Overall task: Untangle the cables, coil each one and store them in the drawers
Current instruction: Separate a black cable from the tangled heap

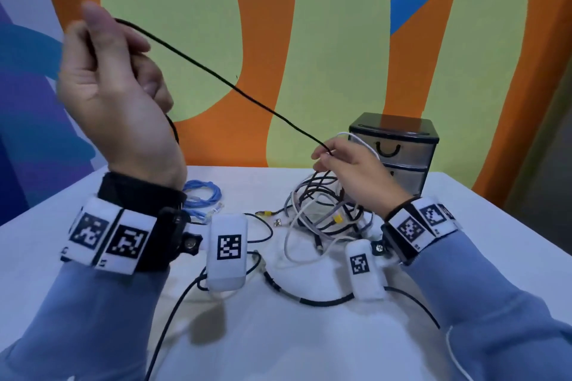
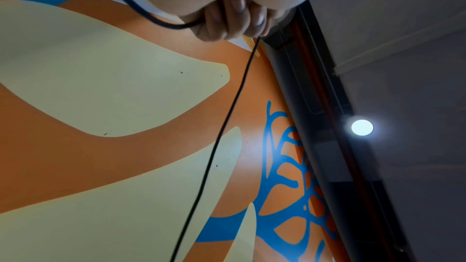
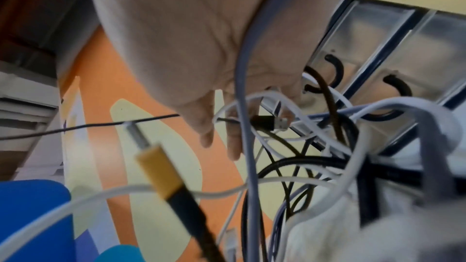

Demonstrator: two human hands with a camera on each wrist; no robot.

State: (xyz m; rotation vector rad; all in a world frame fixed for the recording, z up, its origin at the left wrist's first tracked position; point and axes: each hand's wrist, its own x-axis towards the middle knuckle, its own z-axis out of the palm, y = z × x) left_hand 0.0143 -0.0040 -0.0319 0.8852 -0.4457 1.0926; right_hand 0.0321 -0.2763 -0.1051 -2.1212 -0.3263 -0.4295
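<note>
A thin black cable (image 1: 216, 74) stretches taut through the air between my two hands. My left hand (image 1: 123, 49) is raised high at the left, its fingers (image 2: 234, 21) curled round the cable (image 2: 227, 107). My right hand (image 1: 325, 155) pinches the cable's other stretch (image 3: 100, 125) just above the tangle (image 1: 325, 213) of black, white and grey cables on the table. A white cable (image 3: 244, 87) drapes over this hand. A black drawer unit (image 1: 399, 148) with both drawers shut stands behind the tangle. A coiled blue cable (image 1: 201, 195) lies at the left.
The white table (image 1: 464, 226) runs to a painted orange and yellow wall behind. A yellow-sleeved plug (image 3: 161, 172) hangs out of the tangle near my right wrist. Another black cable (image 1: 309, 298) curves across the table's front.
</note>
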